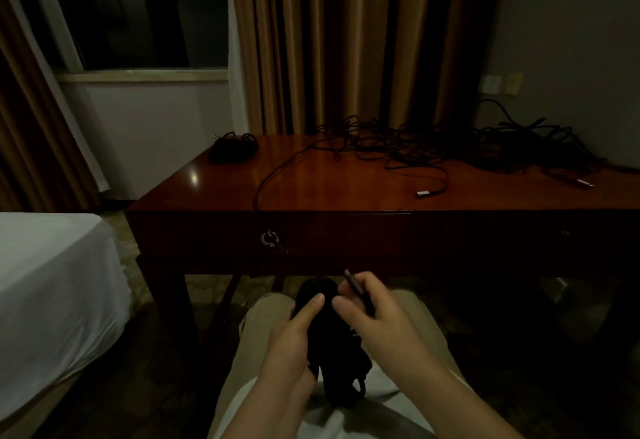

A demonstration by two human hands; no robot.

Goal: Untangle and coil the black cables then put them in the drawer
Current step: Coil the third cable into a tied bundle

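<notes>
Worktop (346,179): loose cable tangle (467,148) far right, small coil (233,148) far left, one strand trailing over near edge. Drawer (363,234) closed, key (272,239) in lock. Bed (52,283) left, curtain (329,40) behind. Left hand (294,341): fingers curled round coiled bundle (332,345), held over lap below worktop. Right hand (374,314): fingers pinch plug (353,281) at bundle's end. Bundle black, dense, detail lost in dim light.
</notes>
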